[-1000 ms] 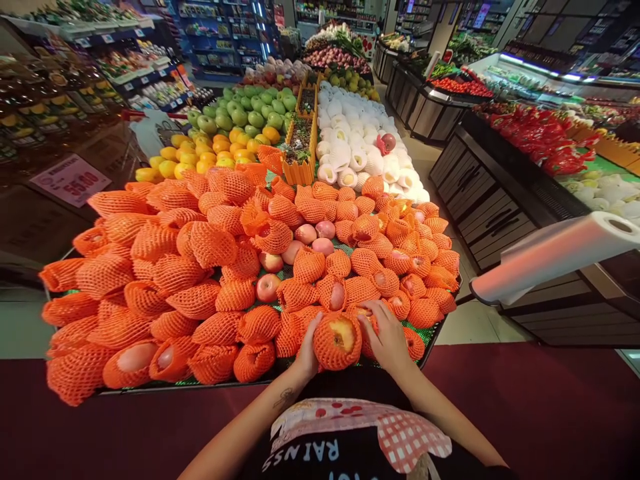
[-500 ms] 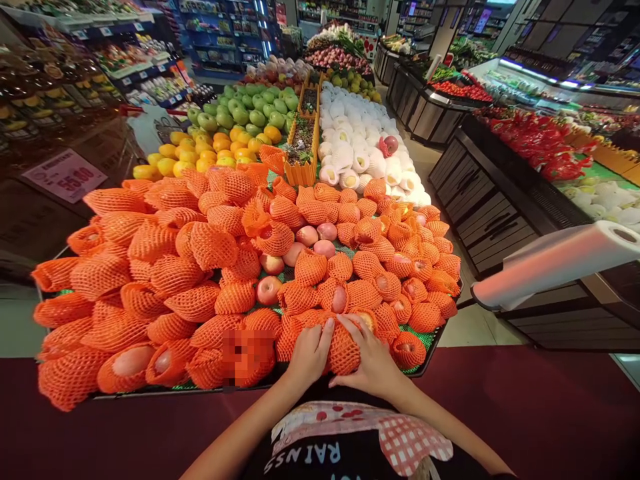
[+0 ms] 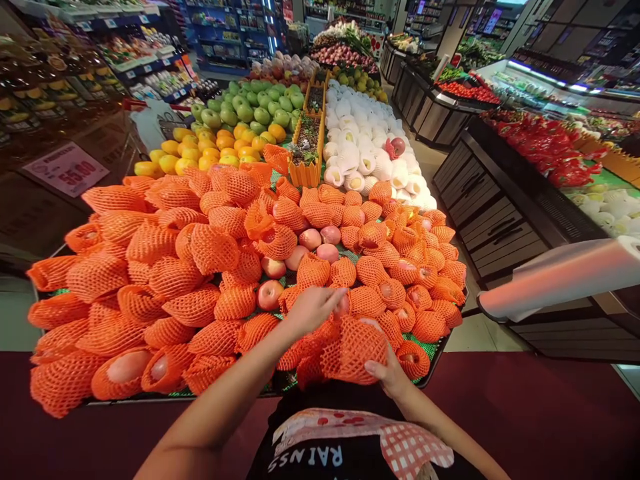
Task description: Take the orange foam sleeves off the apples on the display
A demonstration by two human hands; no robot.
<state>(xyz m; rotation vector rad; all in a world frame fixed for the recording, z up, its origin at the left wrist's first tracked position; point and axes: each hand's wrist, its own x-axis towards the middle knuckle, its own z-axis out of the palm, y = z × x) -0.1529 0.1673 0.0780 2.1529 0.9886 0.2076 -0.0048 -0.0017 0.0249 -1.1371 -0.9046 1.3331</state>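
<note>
Though round, latticed orange netting (image 3: pixel 354 350)

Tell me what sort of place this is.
Most likely a supermarket's produce section: foam-netted fruit heaped on display, a pink price sign, and what looks like a plastic bag roll.

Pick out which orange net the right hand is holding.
The orange net just below the left hand in the picture: the right hand clasps its side, thumb showing; nets farther back lie piled.
</note>
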